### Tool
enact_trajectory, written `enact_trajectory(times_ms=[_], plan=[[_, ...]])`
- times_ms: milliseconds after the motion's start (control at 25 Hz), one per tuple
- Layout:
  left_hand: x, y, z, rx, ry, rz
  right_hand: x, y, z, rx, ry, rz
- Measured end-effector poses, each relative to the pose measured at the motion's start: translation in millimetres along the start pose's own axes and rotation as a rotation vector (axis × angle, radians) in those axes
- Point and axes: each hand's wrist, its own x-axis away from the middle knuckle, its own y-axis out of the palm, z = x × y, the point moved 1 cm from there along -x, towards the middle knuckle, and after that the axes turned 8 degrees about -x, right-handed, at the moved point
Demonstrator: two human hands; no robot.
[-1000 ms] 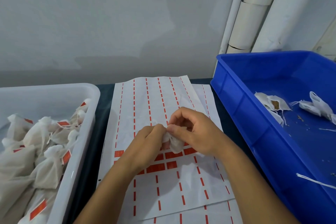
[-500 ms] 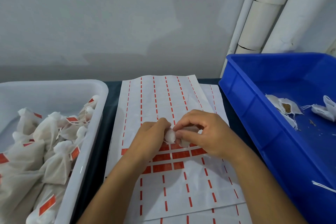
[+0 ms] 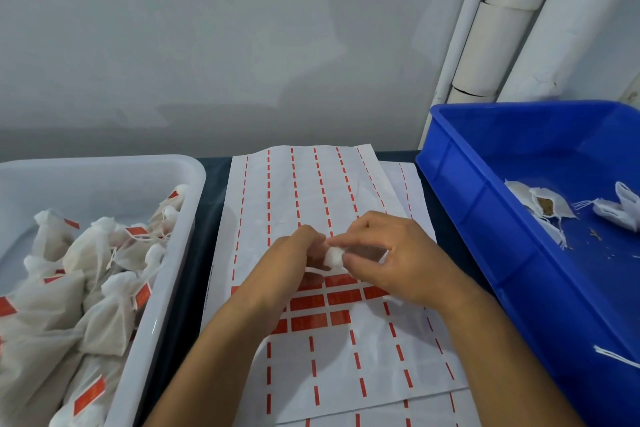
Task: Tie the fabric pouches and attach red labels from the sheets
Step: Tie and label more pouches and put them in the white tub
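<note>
Holding item one, a small white fabric pouch [image 3: 334, 257], over the label sheet [image 3: 311, 191]: our left hand [image 3: 298, 253] and right hand [image 3: 388, 260] both pinch it, fingertips pressed close around its bunched neck.

Item two, remaining red labels [image 3: 343, 296]: on the sheet, directly beneath the pouch and partly hidden by our wrists.

Item three, white tray [image 3: 194, 191]: left of the sheet, stocked with tied, labelled pouches [image 3: 104, 315].

Item four, blue bin [image 3: 460, 191]: right of the sheet, holding loose untied pouches [image 3: 543, 208].

Risks, as we judge them: the drawstring is barely visible, so we could lose its end and leave a slack knot; a loosened pinch could spill the filling onto the adhesive labels; our forearms could drag or crease the sheet.
</note>
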Motion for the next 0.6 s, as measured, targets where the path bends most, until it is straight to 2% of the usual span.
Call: enact_trajectory(times_ms=[240, 400, 600], plan=[[0.0, 4.3, -2.5, 0.013, 0.017, -0.047, -3.8, 2.1, -0.3, -0.012, -0.085, 0.149], [0.8, 6.6, -7.3, 0.072, 0.142, -0.063, -4.0, 1.7, -0.2, -0.107, -0.082, 0.23], [2.9, 6.6, -5.5, 0.138, 0.268, 0.013, -6.5, 4.1, -6.5, -0.196, -0.068, 0.262]])
